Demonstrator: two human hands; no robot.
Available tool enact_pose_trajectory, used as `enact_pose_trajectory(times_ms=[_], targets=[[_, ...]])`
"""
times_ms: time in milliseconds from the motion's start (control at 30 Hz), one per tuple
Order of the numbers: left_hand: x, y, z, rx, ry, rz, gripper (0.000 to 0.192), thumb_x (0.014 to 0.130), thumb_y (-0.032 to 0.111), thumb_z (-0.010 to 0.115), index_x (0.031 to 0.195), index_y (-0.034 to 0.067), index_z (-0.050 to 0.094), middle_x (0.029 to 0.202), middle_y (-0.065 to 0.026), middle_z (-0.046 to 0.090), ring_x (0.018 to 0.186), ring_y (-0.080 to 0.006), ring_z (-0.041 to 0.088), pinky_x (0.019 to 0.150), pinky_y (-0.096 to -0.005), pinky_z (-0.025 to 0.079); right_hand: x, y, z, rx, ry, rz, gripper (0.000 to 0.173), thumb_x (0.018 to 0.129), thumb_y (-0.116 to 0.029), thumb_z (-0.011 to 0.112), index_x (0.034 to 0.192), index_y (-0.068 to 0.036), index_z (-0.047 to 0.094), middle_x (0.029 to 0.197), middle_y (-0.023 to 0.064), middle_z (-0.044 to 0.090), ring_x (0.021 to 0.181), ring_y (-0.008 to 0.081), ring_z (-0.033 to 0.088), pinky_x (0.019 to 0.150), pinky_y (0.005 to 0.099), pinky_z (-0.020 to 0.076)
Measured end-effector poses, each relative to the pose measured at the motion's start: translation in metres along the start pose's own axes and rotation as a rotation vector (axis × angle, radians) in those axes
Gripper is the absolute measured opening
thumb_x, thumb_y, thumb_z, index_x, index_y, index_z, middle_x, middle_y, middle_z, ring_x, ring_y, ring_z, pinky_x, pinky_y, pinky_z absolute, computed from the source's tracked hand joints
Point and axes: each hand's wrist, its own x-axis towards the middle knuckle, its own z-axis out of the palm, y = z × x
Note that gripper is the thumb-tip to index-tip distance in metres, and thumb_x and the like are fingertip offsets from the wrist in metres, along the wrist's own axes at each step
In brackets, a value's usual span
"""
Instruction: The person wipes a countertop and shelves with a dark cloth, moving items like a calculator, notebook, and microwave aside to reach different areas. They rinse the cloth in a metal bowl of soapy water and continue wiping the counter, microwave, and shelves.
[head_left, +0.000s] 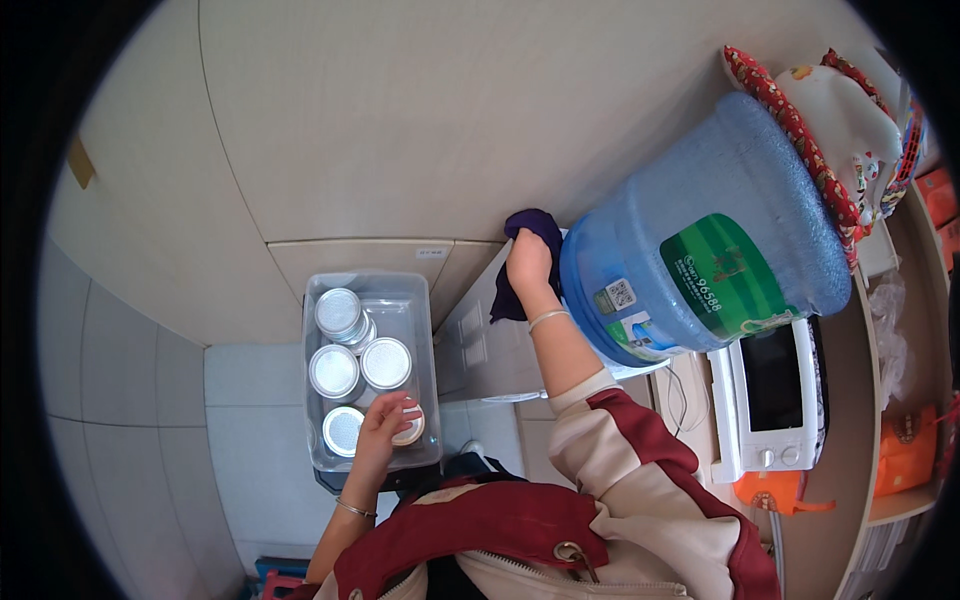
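Observation:
My right hand (529, 262) reaches forward with its fingers wrapped in a dark purple cloth (511, 298). The cloth lies against the top of a white water dispenser (480, 341), beside the base of a large blue water bottle (637, 195) that bears labels. Closer to me, my left hand (388, 421) hovers with loosely bent fingers over a clear plastic bin (433, 442). Its fingertips partly cover a silver-lidded can (410, 431); whether they touch it I cannot tell. Several similar round cans (386, 364) stand in the bin, some stacked.
A pale cabinet wall (375, 135) with door seams rises beyond the bin. On the right are a white microwave oven (780, 405), orange bags (904, 450) on a shelf, and a white ceramic figure (832, 97) with red patterned cloth by the bottle. Grey tiles (255, 442) cover the floor.

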Motion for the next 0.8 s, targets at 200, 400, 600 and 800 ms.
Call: enact_pose_trajectory(times_ms=[200, 400, 600, 800], targets=[[0.002, 0.001, -0.002, 0.001, 0.002, 0.014, 0.025, 0.094, 0.013, 0.043, 0.117, 0.006, 0.05, 0.107, -0.0075, 0.059, 0.097, -0.0167, 0.06, 0.08, -0.0251, 0.044, -0.005, -0.004, -0.002, -0.081, -0.045, 0.01, 0.009, 0.078, -0.001, 0.052, 0.085, 0.0, 0.056, 0.081, 0.0201, 0.062, 0.079, 0.0367, 0.061, 0.071, 0.0426, 0.0505], [0.005, 0.003, 0.003, 0.005, -0.013, -0.004, 0.025, 0.094, 0.013, 0.043, 0.116, 0.005, 0.05, 0.107, -0.0081, 0.059, 0.097, -0.017, 0.06, 0.079, -0.0251, 0.044, -0.019, 0.005, 0.003, -0.159, 0.106, -0.111, 0.009, 0.08, -0.004, 0.051, 0.085, -0.002, 0.058, 0.076, 0.016, 0.062, 0.078, 0.0336, 0.063, 0.072, 0.0385, 0.0518], [0.004, 0.001, 0.0, 0.022, -0.005, -0.011, 0.024, 0.094, 0.014, 0.044, 0.115, 0.004, 0.05, 0.107, -0.0084, 0.059, 0.097, -0.0171, 0.06, 0.08, -0.0257, 0.046, -0.003, 0.017, 0.007, -0.012, -0.052, -0.148, 0.013, 0.081, -0.009, 0.054, 0.09, 0.0, 0.055, 0.083, 0.0216, 0.061, 0.078, 0.0387, 0.059, 0.072, 0.0457, 0.048], [0.002, -0.006, -0.002, 0.033, -0.035, -0.033, 0.024, 0.094, 0.014, 0.044, 0.116, 0.005, 0.05, 0.106, -0.008, 0.059, 0.097, -0.0171, 0.06, 0.08, -0.0255, 0.045, 0.0, 0.015, 0.002, -0.046, -0.182, -0.26, 0.009, 0.073, -0.001, 0.055, 0.081, -0.002, 0.06, 0.081, 0.0192, 0.062, 0.079, 0.0365, 0.06, 0.072, 0.0448, 0.0486]])
